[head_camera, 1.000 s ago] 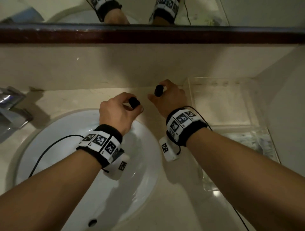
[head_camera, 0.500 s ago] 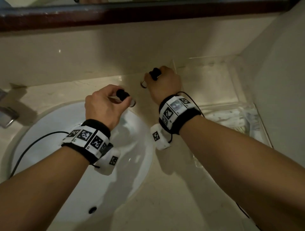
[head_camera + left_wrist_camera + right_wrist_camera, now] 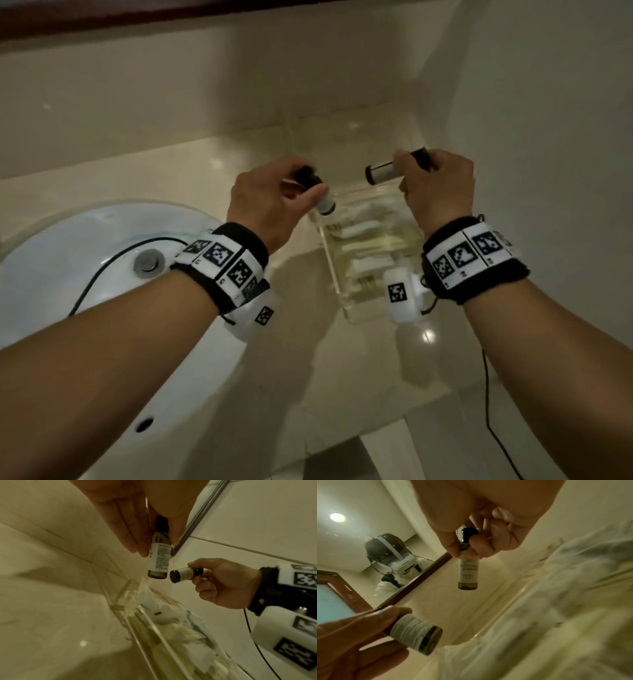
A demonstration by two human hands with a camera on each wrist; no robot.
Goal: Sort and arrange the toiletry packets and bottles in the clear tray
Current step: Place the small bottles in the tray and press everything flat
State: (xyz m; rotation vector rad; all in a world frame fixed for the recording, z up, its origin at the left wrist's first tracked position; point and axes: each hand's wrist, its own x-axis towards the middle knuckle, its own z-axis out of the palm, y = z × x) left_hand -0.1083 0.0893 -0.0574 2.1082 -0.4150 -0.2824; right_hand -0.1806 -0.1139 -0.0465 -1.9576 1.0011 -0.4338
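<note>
My left hand (image 3: 274, 202) pinches a small dark bottle with a white label (image 3: 323, 202) near its black cap; the same bottle (image 3: 158, 559) hangs base down in the left wrist view. My right hand (image 3: 435, 185) grips a second labelled bottle (image 3: 382, 174) near its cap, lying sideways with its base toward the left hand. Both bottles hover above the clear tray (image 3: 337, 274), which holds several white toiletry packets (image 3: 363, 228). In the right wrist view the right bottle (image 3: 468, 573) hangs from my fingers and the left bottle (image 3: 416, 635) shows low left.
A white sink basin (image 3: 78, 274) with a metal drain plug (image 3: 149, 262) lies left of the tray. The tray sits in the corner between the back wall (image 3: 171, 96) and right wall (image 3: 548, 102). A dark-framed mirror (image 3: 412, 581) hangs above. A black cable (image 3: 488, 394) trails from my right wrist.
Both hands have lifted the bottles off the counter behind the sink and carried them right, over the tray. The bottles, once upright, are now tilted, and the view has swung right.
</note>
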